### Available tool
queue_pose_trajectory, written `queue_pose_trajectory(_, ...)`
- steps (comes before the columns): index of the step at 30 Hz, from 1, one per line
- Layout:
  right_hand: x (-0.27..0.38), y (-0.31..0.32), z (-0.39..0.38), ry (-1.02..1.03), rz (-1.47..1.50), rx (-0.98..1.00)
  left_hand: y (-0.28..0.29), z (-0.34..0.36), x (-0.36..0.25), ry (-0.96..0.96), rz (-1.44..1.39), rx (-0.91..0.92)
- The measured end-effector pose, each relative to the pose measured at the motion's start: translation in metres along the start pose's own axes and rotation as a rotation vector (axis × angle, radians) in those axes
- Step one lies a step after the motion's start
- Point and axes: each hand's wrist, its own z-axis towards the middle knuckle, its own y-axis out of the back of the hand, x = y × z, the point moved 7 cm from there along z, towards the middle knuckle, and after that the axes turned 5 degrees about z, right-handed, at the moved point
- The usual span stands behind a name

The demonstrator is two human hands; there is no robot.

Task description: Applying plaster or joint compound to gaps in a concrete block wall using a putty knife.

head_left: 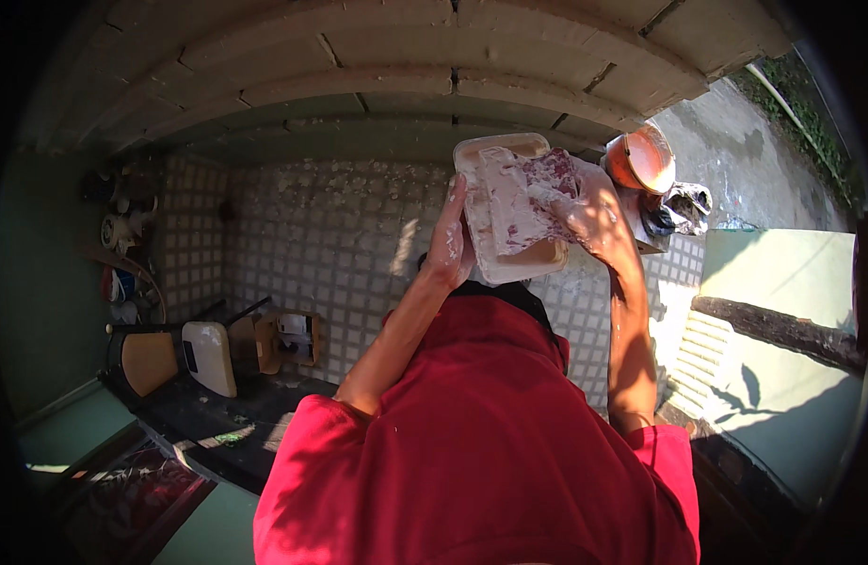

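In front of my chest is a shallow white plastic tray (521, 267) with rounded corners. My left hand (450, 234) grips its left side, with the fingers out of sight beneath it. White paste is smeared over a flat reddish piece (538, 193) lying across the tray; I cannot tell whether it is a spreader or a sheet. At its right end my right hand (594, 215) is closed on it, and the knuckles are coated with paste. White smears also mark my left hand.
A block wall (377, 52) runs along the far side. An orange bucket (643, 160) stands at the far right beside a dark crumpled bag (679, 209). Chairs (208, 358), a cardboard box (288, 337) and a black table (250, 438) are on the left. White bits speckle the tiled floor (330, 231).
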Motion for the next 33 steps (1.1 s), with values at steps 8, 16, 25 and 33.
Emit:
queue_pose_trajectory(8, 0.028, -0.054, 0.026, -0.153, 0.443, -0.016, 0.020, 0.007, -0.041, 0.086, 0.030, 0.095)
queue_pose_trajectory(16, -0.005, -0.073, 0.029, -0.330, 0.890, -0.157, 0.046, 0.015, -0.042, 0.163, 0.150, 0.048)
queue_pose_trajectory(25, -0.060, -0.078, 0.030, -0.378, 1.254, 0.051, 0.042, 0.026, -0.040, 0.124, 0.270, 0.017)
queue_pose_trajectory(33, -0.042, -0.046, 0.014, -0.368, 1.329, -0.022, 0.007, 0.030, -0.032, 0.142, 0.288, -0.017)
